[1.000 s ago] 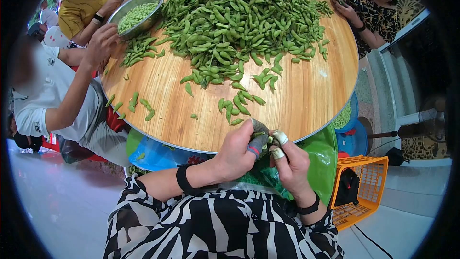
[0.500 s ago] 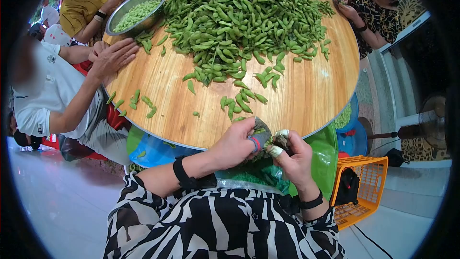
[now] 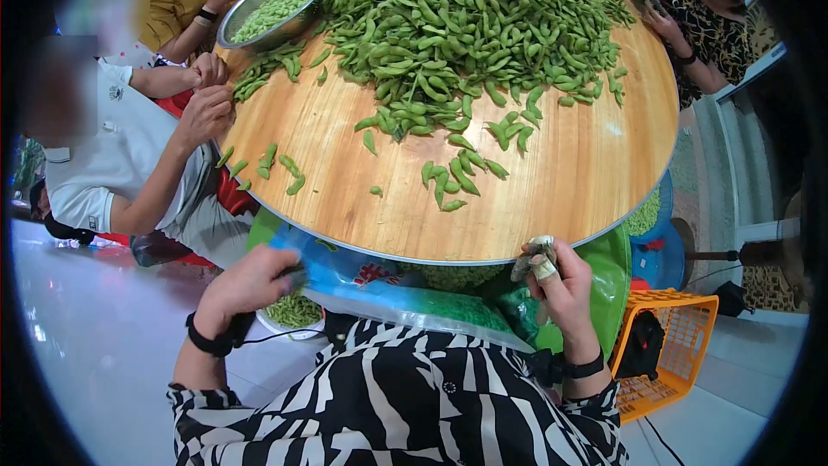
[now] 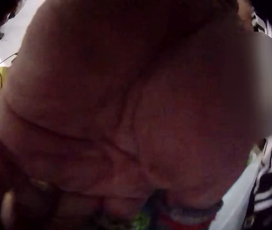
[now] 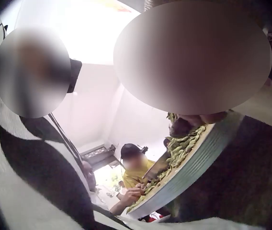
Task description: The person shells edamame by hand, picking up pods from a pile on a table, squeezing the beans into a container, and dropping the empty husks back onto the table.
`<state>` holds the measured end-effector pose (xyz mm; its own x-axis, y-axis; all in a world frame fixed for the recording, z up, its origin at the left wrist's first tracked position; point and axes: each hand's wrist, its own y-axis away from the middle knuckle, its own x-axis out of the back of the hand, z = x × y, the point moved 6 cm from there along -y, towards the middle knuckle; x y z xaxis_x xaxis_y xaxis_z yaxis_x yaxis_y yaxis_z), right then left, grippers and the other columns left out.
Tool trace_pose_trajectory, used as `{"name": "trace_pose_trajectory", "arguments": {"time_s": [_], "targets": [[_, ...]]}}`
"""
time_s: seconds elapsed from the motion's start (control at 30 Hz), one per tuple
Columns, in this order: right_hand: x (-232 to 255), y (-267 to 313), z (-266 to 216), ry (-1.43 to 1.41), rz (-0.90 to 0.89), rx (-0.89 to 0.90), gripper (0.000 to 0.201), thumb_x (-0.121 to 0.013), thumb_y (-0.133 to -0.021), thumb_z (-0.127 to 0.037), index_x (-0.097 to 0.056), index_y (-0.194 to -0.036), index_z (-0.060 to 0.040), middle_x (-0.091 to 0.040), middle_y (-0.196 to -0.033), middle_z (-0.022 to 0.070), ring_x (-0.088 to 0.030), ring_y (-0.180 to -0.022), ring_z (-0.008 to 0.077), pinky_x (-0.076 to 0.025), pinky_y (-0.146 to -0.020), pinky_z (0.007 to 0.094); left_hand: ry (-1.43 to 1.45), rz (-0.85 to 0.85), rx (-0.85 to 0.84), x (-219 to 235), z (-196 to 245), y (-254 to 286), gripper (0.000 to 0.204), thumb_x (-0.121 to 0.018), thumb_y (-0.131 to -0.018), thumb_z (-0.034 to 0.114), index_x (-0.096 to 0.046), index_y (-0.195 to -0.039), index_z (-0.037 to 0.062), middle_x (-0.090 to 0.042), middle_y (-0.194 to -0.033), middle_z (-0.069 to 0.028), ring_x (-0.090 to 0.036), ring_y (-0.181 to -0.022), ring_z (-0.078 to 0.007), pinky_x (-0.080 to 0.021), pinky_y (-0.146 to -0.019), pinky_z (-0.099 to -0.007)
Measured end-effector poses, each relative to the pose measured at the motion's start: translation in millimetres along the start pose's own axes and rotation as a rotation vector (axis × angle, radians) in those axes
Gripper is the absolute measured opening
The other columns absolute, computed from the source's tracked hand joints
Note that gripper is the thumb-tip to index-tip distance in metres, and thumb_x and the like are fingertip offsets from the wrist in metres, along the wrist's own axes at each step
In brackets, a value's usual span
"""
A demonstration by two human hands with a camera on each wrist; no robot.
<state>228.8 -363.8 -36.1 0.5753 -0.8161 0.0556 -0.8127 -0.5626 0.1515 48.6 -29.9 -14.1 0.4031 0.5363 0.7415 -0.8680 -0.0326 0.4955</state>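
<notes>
Blurred by motion, my left hand (image 3: pixel 246 285) is off to the left, low beside the table edge, its fingers bent and a dark wrap on a fingertip. Just below it stands a white bucket (image 3: pixel 293 315) of green pods or husks. The palm fills the left wrist view, and I cannot tell whether it holds anything. My right hand (image 3: pixel 561 280) is at the table's front edge, thumb pressed against curled fingers bearing pale and grey wraps; nothing shows between them. Several loose edamame pods (image 3: pixel 461 177) lie on the wooden table (image 3: pixel 345 220) in front of me.
A large heap of edamame pods (image 3: pixel 483 26) covers the table's far part. A metal bowl (image 3: pixel 293 26) holds shelled beans. Blue plastic sheeting (image 3: pixel 332 263) hangs under the near edge. An orange crate (image 3: pixel 690 336) and a blue basin (image 3: pixel 660 263) stand right. Other people sit around.
My hands were together over a pod; they have parted. The left swung left and down over the bucket, the right moved slightly right. The head view shifted, and the left neighbour's hand drew back.
</notes>
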Motion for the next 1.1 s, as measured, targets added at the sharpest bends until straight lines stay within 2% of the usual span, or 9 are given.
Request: {"name": "trace_pose_trajectory", "arguments": {"time_s": [0.13,0.27,0.33,0.53,0.67,0.7,0.83,0.93,1.1], "targets": [[-0.7,2.2,3.2,-0.062,-0.049,-0.033,0.021,-0.052,-0.093,-0.013,-0.06,-0.107,0.0015,-0.056,-0.071,-0.0006,-0.048,-0.054,0.004,-0.036,-0.049,0.0189,-0.404,-0.11,0.333,-13.6,-45.6,34.1,0.018,-0.065,-0.072,0.013,-0.064,-0.084,-0.001,-0.062,-0.081,-0.0238,-0.06,-0.076,-0.0414,-0.048,-0.07,-0.0475],[-5.2,4.0,7.1,-0.027,-0.08,-0.007,0.024,-0.05,-0.095,-0.016,-0.06,-0.109,0.0015,-0.055,-0.07,-0.0004,-0.047,-0.053,0.0041,-0.035,-0.048,0.0187,-0.168,-0.11,0.292,-4.1,-23.0,29.2,0.017,-0.064,-0.075,0.017,-0.065,-0.08,0.0002,-0.061,-0.077,-0.0236,-0.061,-0.075,-0.0392,-0.048,-0.068,-0.0466],[-3.7,3.6,9.2,0.001,-0.087,-0.041,0.025,-0.051,-0.094,-0.016,-0.059,-0.109,0.0026,-0.057,-0.075,0.0008,-0.047,-0.053,0.0046,-0.035,-0.047,0.0194,-0.107,-0.167,0.045,-19.0,-9.8,17.8,0.015,-0.063,-0.074,0.014,-0.064,-0.08,-0.0003,-0.06,-0.073,-0.0228,-0.061,-0.073,-0.038,-0.047,-0.064,-0.0451],[-9.7,3.8,11.2,-0.045,-0.118,-0.006,0.029,-0.046,-0.093,-0.011,-0.057,-0.113,0.0062,-0.057,-0.077,0.0028,-0.046,-0.053,0.006,-0.035,-0.048,0.0198,0.294,-0.183,0.01,-10.9,9.1,2.1,0.017,-0.061,-0.071,0.002,-0.062,-0.088,-0.0015,-0.057,-0.068,-0.0187,-0.055,-0.061,-0.0292,-0.045,-0.06,-0.0349],[-13.0,4.8,7.9,-0.035,-0.122,-0.022,0.031,-0.044,-0.09,-0.006,-0.056,-0.115,0.0071,-0.057,-0.077,0.0032,-0.047,-0.055,0.0062,-0.036,-0.049,0.0197,0.175,-0.309,-0.152,-36.8,18.0,2.2,0.015,-0.058,-0.073,0.0,-0.061,-0.087,-0.0028,-0.057,-0.067,-0.0151,-0.055,-0.06,-0.0251,-0.045,-0.06,-0.0331],[-14.6,4.4,8.4,-0.019,-0.126,-0.04,0.031,-0.044,-0.089,-0.005,-0.056,-0.115,0.007,-0.056,-0.078,0.0029,-0.047,-0.055,0.0062,-0.037,-0.049,0.0196,0.514,-0.243,-0.123,-36.9,21.9,1.2,0.016,-0.058,-0.071,-0.001,-0.061,-0.087,-0.0029,-0.057,-0.071,-0.0138,-0.056,-0.067,-0.0275,-0.046,-0.064,-0.0329],[-21.0,4.2,10.1,-0.008,-0.145,-0.059,0.031,-0.044,-0.087,-0.002,-0.056,-0.115,0.0067,-0.056,-0.079,0.0022,-0.047,-0.056,0.0059,-0.037,-0.05,0.0193,0.339,-0.333,-0.288,-58.5,25.5,-3.1,0.032,-0.061,-0.07,0.0,-0.062,-0.102,-0.0007,-0.06,-0.102,-0.0143,-0.056,-0.092,-0.0309,-0.045,-0.082,-0.0359],[-23.7,5.6,12.3,-0.004,-0.146,-0.069,0.03,-0.045,-0.087,0.0,-0.057,-0.114,0.0061,-0.055,-0.078,0.0017,-0.047,-0.056,0.0054,-0.037,-0.05,0.0188,0.391,0.031,-0.371,-43.3,28.8,-11.2,0.036,-0.061,-0.071,0.001,-0.063,-0.107,0.0012,-0.059,-0.107,-0.0152,-0.055,-0.096,-0.0316,-0.044,-0.086,-0.0366],[-26.9,1.6,12.7,0.015,-0.133,-0.072,0.027,-0.048,-0.088,-0.004,-0.059,-0.113,0.0023,-0.056,-0.075,0.0007,-0.047,-0.054,0.0048,-0.035,-0.047,0.0184,0.686,-0.056,-0.289,-15.7,40.7,-13.4,0.03,-0.066,-0.081,0.011,-0.064,-0.109,0.0007,-0.066,-0.1,-0.0126,-0.062,-0.095,-0.0238,-0.046,-0.086,-0.0323]]}}
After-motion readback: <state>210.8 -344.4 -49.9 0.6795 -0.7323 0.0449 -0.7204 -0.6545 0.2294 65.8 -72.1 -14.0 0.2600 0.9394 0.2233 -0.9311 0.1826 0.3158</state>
